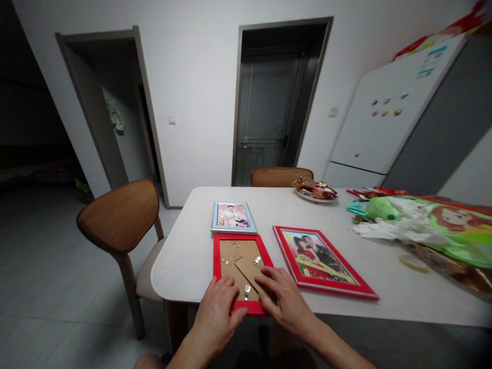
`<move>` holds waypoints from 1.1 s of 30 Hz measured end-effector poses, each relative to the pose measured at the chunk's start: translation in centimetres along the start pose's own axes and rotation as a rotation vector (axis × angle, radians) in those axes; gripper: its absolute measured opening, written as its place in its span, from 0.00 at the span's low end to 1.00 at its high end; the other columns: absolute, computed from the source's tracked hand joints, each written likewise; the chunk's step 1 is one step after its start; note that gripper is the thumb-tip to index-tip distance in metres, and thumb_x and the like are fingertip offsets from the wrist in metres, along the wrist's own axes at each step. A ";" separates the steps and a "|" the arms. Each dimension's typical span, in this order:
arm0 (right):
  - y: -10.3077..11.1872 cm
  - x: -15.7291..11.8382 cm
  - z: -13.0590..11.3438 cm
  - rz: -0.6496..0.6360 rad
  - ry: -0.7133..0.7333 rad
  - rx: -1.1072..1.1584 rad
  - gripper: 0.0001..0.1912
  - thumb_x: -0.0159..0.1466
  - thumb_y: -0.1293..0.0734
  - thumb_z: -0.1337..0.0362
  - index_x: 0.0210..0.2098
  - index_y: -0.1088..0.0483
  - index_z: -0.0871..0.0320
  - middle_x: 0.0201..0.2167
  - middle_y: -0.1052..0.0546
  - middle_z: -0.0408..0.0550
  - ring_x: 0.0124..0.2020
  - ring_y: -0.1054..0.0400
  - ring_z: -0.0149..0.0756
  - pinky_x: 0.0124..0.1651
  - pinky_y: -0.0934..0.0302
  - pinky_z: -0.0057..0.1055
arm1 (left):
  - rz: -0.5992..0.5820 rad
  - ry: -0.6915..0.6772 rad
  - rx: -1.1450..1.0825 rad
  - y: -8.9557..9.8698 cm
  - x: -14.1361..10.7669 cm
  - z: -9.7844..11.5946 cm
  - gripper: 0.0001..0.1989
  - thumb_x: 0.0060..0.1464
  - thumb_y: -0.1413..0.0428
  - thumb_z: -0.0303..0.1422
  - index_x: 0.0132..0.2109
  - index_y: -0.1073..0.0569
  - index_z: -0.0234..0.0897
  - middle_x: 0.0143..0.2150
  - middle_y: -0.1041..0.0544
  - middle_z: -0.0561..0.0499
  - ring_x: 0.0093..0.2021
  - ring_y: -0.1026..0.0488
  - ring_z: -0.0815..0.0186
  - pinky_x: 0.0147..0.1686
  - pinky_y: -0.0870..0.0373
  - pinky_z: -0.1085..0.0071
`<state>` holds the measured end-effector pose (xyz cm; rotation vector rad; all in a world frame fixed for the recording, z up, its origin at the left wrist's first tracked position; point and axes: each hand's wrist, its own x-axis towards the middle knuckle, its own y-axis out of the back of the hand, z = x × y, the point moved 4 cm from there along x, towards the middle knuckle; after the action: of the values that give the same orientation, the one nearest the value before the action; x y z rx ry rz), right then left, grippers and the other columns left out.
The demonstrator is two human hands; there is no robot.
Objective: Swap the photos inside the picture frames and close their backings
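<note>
A red picture frame lies face down at the near edge of the table, its brown backing board and several small metal clips facing up. My left hand grips the frame's lower left corner, fingers on the side and thumb at the bottom edge. On the right side, my right hand rests with fingers apart over the backing board and frame edge. Beyond it lies a light blue picture frame with a photo of a person. To the right, a larger red frame holds a couple's photo, face up.
A plate with wrapped items stands at the far edge of the white table. Green and white plastic packaging and a roll of tape lie at the right. Wooden chairs stand left and behind; a refrigerator is back right.
</note>
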<state>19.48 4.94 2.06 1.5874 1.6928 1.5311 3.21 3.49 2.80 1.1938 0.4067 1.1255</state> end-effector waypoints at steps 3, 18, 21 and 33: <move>0.3 0.9 0.5 -0.028 -0.001 -0.003 0.14 0.57 0.43 0.62 0.40 0.31 0.56 0.43 0.32 0.51 0.43 0.41 0.39 0.45 0.46 0.37 | 0.002 -0.019 -0.010 -0.3 -0.5 -0.1 0.19 0.41 0.42 0.32 0.44 0.33 0.34 0.52 0.34 0.40 0.53 0.39 0.54 0.53 0.46 0.50; -0.2 4.1 2.1 -0.129 -0.059 -0.158 0.17 0.61 0.49 0.62 0.30 0.32 0.61 0.37 0.34 0.53 0.38 0.40 0.34 0.43 0.47 0.30 | -0.003 0.043 -0.040 0.0 -0.4 0.0 0.17 0.42 0.43 0.29 0.43 0.33 0.33 0.51 0.33 0.41 0.52 0.38 0.56 0.54 0.47 0.52; 0.0 3.7 1.7 -0.117 -0.059 -0.170 0.17 0.60 0.48 0.60 0.34 0.32 0.62 0.41 0.34 0.54 0.41 0.41 0.37 0.45 0.48 0.34 | 0.003 0.042 -0.046 0.1 -0.4 0.1 0.18 0.43 0.43 0.29 0.43 0.34 0.34 0.51 0.32 0.41 0.52 0.37 0.56 0.53 0.47 0.52; 1.4 0.4 -4.4 -0.288 0.261 0.013 0.13 0.59 0.43 0.59 0.39 0.31 0.49 0.45 0.34 0.47 0.49 0.47 0.40 0.50 0.52 0.40 | 0.014 0.028 -0.047 -0.3 -0.5 -0.5 0.16 0.44 0.44 0.31 0.42 0.33 0.35 0.50 0.32 0.43 0.51 0.37 0.57 0.53 0.46 0.53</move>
<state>16.37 3.02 4.92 1.1246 1.9713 1.6313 2.71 3.35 2.22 1.1427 0.3921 1.1594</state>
